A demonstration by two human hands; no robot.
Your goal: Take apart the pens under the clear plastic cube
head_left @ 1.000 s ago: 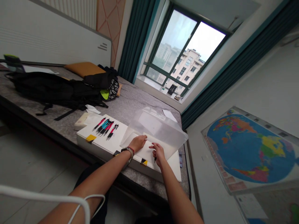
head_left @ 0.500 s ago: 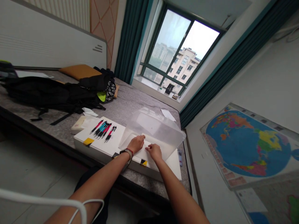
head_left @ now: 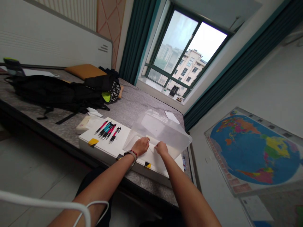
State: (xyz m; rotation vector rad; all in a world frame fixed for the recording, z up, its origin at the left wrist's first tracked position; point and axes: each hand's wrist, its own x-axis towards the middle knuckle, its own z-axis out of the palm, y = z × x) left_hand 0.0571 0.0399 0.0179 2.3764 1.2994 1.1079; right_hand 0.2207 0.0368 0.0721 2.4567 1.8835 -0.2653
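A translucent plastic box (head_left: 163, 126) lies tipped with its opening toward me on a white box (head_left: 99, 145). At the opening, my left hand (head_left: 141, 146) has its fingers closed; whatever they pinch is too small to make out. Just to its right, my right hand (head_left: 162, 148) is also closed, its fingertips near something thin and pale that I cannot identify. Several red, teal and black pens (head_left: 107, 130) lie side by side on the left part of the white box.
A tissue pack (head_left: 83, 125) sits left of the white box. Behind it on the grey bed (head_left: 132, 104) lie a black backpack (head_left: 52, 94) and an orange folder (head_left: 85, 72). A white paper (head_left: 172, 117) lies behind the plastic box. A white cable (head_left: 47, 201) crosses the lower left.
My right hand has moved slightly right, away from my left hand, and its fingers have curled in more. The whole view has shifted a little.
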